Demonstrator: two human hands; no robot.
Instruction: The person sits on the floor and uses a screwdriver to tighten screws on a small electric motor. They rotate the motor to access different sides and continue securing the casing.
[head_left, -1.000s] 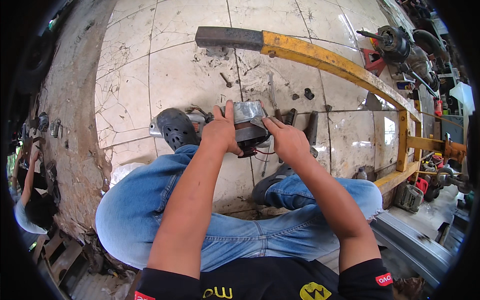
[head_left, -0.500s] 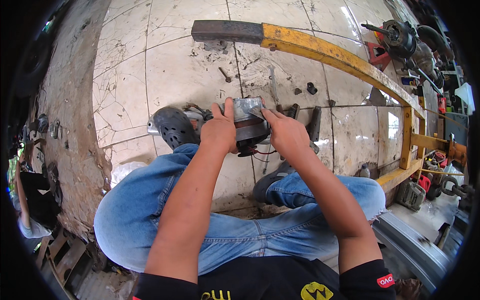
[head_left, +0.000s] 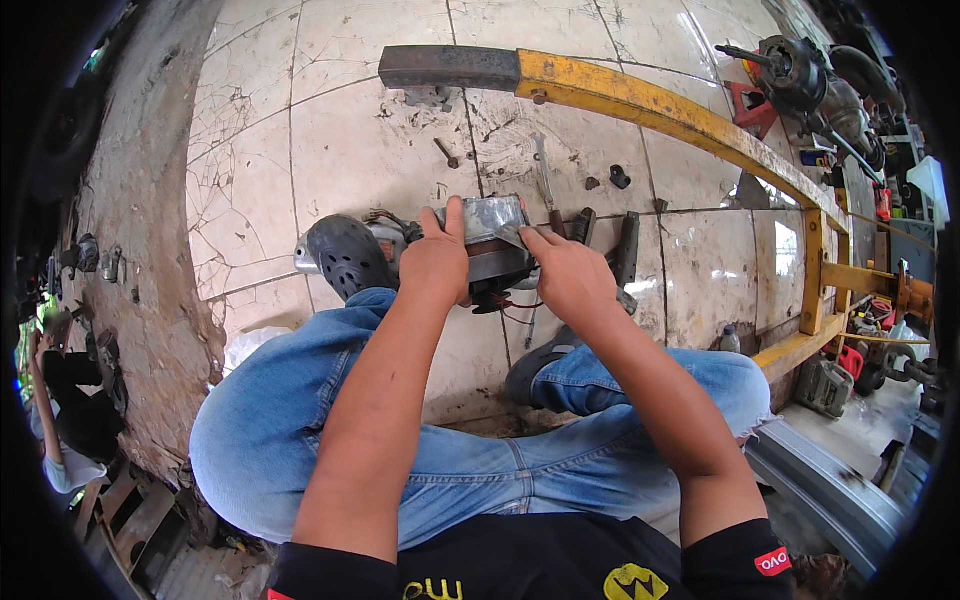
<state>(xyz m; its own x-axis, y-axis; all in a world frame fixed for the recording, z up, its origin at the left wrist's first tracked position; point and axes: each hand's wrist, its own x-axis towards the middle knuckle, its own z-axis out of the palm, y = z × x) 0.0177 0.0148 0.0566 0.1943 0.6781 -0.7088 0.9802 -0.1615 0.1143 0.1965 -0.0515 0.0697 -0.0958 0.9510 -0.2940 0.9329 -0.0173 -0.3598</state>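
A round motor part (head_left: 495,262) with a silver-grey end, a brownish band and a dark lower body is held between my feet. Thin red wires come out of its underside. My left hand (head_left: 437,258) grips its left side, with fingers up along the metal end and the thumb low. My right hand (head_left: 575,275) pinches a small grey flat piece (head_left: 509,236), which looks like a folded abrasive sheet, against the right side of the part. Its exact kind is too small to tell. A grey clog (head_left: 347,257) on my left foot is beside the part.
A yellow steel beam (head_left: 650,95) with a dark end arcs across the tiled floor ahead. A wrench (head_left: 543,170), a bolt (head_left: 446,153) and dark tool handles (head_left: 627,248) lie near the part. Machine parts (head_left: 800,80) stand far right; a plastic bottle (head_left: 729,340) is near my right knee.
My right hand and the grey piece have shifted slightly left and down along the part. My left hand keeps its grip; the view has moved a little.
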